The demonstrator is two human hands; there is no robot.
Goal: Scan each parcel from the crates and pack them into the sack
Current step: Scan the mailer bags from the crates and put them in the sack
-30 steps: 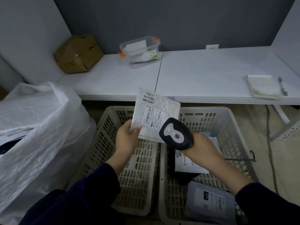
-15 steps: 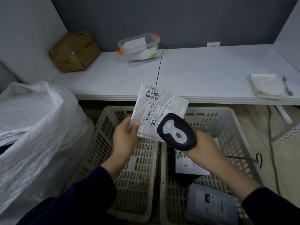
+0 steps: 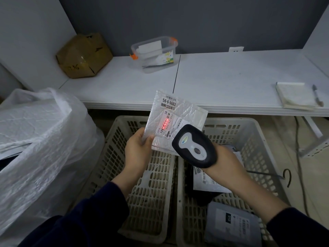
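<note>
My left hand (image 3: 138,148) pinches the lower left corner of a white bubble-mailer parcel (image 3: 187,113), held upright above the crates. My right hand (image 3: 226,161) grips a black barcode scanner (image 3: 195,146) aimed at the parcel's label, where a red scan line glows on the barcode. Below, the left crate (image 3: 114,157) looks bare inside. The right crate (image 3: 258,148) holds a white parcel (image 3: 204,182), a dark one beneath it and a grey parcel (image 3: 231,227). The white woven sack (image 3: 41,139) stands at the left, its mouth open.
A white table (image 3: 231,77) runs behind the crates, with a brown cardboard box (image 3: 83,56), a clear plastic tub (image 3: 154,50), and a notepad (image 3: 293,95) with a pen (image 3: 316,95). A scanner cable (image 3: 267,173) trails right over the crate rim.
The red scan light has come on over the parcel's barcode. The parcel tilted slightly right and the scanner drew a little closer to it.
</note>
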